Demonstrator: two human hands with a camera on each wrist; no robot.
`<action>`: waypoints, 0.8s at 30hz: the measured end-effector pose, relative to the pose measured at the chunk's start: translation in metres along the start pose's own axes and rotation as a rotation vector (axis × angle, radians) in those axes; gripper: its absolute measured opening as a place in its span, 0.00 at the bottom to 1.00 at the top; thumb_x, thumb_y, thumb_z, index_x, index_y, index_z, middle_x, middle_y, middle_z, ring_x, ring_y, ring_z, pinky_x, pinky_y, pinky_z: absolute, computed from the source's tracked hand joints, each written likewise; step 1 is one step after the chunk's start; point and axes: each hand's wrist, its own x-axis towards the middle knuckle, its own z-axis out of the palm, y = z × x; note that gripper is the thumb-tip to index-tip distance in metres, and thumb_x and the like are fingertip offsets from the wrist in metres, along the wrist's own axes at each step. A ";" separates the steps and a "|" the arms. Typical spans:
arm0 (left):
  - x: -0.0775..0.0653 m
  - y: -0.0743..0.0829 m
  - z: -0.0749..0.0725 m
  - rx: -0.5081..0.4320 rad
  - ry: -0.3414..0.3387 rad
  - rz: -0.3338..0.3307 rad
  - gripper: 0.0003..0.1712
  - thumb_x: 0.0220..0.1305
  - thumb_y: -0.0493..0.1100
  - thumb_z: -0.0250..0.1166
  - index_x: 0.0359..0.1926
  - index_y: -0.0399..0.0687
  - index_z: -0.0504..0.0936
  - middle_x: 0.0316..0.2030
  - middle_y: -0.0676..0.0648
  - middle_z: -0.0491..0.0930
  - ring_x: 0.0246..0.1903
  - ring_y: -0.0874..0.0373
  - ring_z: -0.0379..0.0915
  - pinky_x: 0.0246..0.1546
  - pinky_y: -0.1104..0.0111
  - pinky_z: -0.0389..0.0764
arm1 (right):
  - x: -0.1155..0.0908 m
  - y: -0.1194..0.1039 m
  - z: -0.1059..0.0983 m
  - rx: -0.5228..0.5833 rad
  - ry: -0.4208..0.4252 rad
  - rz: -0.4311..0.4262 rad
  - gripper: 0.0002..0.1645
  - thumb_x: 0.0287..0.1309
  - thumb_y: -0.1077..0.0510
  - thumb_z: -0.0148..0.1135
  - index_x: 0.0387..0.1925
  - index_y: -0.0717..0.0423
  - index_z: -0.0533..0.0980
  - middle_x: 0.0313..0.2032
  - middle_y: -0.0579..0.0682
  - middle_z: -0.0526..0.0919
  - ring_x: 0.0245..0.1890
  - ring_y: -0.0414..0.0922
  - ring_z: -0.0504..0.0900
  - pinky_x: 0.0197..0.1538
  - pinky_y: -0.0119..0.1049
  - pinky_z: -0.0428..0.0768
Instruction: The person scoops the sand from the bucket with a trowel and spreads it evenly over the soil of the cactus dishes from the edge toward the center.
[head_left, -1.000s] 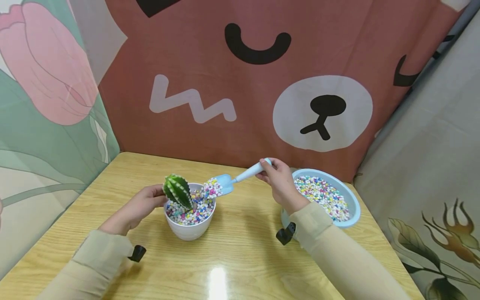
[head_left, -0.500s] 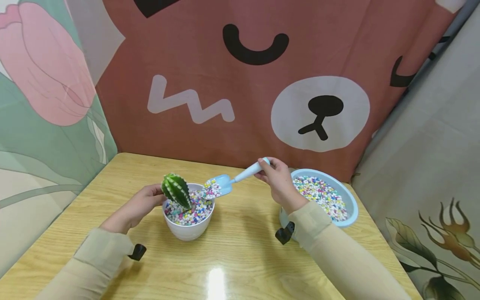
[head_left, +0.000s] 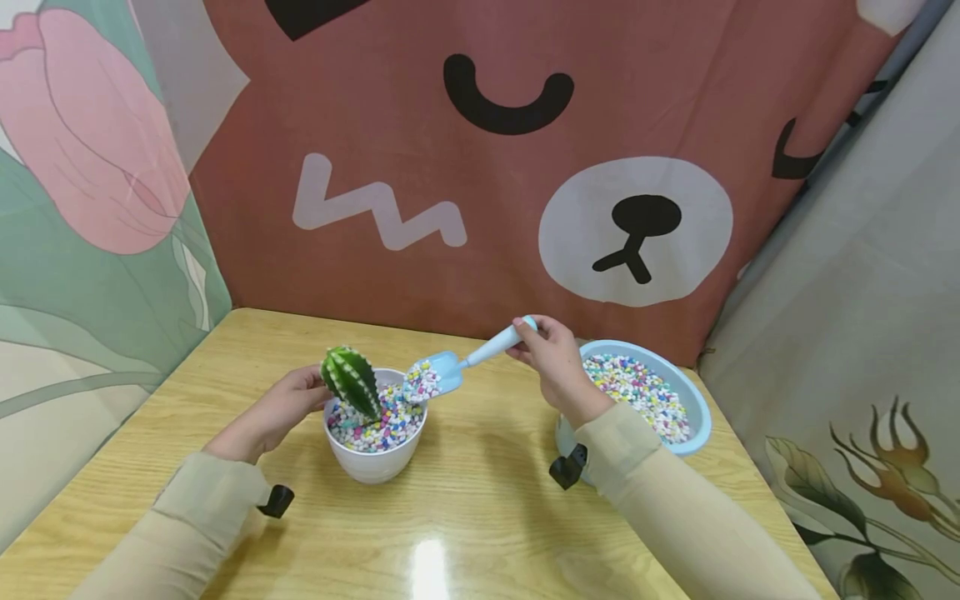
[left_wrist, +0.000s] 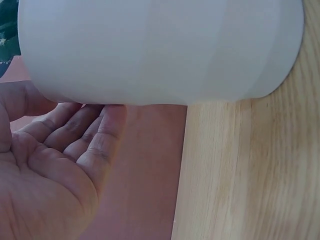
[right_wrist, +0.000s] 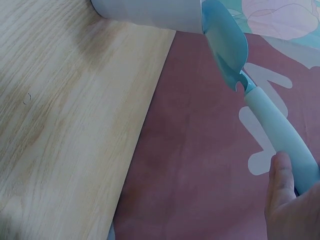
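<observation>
A white pot (head_left: 375, 463) stands on the table, filled with multicoloured pebbles (head_left: 390, 427). From it a green cactus (head_left: 351, 382) leans to the left. My left hand (head_left: 283, 406) rests at the pot's left side; in the left wrist view the fairly straight fingers (left_wrist: 102, 142) and the thumb meet its outer wall. With my right hand (head_left: 553, 367) I grip the handle of a light blue toy trowel (head_left: 491, 348). Its blade, loaded with pebbles, overlaps the pot's right rim. The right wrist view shows the blade's underside against the pot's edge.
A light blue tub (head_left: 701, 417) of the same pebbles stands on the right, partly behind my right forearm. A wooden table (head_left: 495, 517) lies beneath everything. Printed curtains (head_left: 495, 275) hang along its back and sides.
The trowel's blade has dipped slightly over the pot's rim. Both hands keep nearly the same place, and the head view has shifted a little.
</observation>
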 end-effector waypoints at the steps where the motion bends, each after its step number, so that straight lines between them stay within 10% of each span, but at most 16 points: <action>1: 0.001 0.000 0.000 -0.001 -0.002 0.003 0.21 0.75 0.37 0.43 0.63 0.29 0.67 0.61 0.32 0.69 0.64 0.38 0.60 0.62 0.47 0.64 | 0.000 0.000 0.000 0.001 0.002 -0.001 0.17 0.69 0.57 0.55 0.50 0.67 0.71 0.44 0.57 0.77 0.37 0.45 0.82 0.47 0.37 0.81; 24: 0.009 -0.004 0.002 0.008 0.033 -0.042 0.22 0.75 0.37 0.41 0.62 0.28 0.68 0.63 0.31 0.66 0.65 0.37 0.57 0.62 0.45 0.62 | -0.001 -0.006 0.004 -0.013 -0.002 -0.029 0.16 0.68 0.58 0.56 0.50 0.67 0.72 0.42 0.58 0.78 0.36 0.45 0.82 0.48 0.39 0.81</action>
